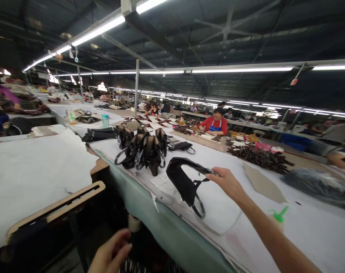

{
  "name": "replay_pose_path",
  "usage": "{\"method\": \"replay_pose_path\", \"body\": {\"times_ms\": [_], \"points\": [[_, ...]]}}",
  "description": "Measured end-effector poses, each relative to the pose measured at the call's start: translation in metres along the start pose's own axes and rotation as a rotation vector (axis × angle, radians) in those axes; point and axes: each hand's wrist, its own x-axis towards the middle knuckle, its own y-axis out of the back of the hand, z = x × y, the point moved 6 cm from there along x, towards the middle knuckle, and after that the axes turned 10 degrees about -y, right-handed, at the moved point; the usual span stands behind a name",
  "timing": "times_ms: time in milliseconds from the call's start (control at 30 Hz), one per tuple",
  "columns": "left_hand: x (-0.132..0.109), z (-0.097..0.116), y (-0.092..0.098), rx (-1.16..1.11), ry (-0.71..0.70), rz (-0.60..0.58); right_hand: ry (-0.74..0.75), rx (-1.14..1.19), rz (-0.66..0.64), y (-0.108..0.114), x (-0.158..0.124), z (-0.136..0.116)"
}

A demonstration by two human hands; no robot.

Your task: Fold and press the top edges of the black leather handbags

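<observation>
My right hand [227,182] reaches out over the long white worktable [246,227] and pinches the edge of a black bag piece [183,178] with a metal ring hanging from its strap. The piece is lifted slightly off the table. Just beyond it stands a cluster of dark brown bags [144,148] with ring handles. My left hand [112,252] is low at the bottom edge, below the table, fingers loosely curled with nothing visible in them.
A green-capped bottle [278,216] sits near my right forearm. A pile of dark strips [260,157] and a beige cut panel [264,184] lie farther right. A paper-covered bench [33,170] stands at left. A person in red [216,123] works across the table.
</observation>
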Motion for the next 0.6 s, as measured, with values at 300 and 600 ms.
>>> {"method": "replay_pose_path", "body": {"times_ms": [300,600], "points": [[0.014,0.159,0.028,-0.078,-0.214,0.226,0.111,0.040,-0.063,0.036,-0.123,-0.056],[0.012,0.125,0.040,-0.172,-0.301,-0.133,-0.070,0.395,-0.811,-0.023,-0.138,-0.067]]}}
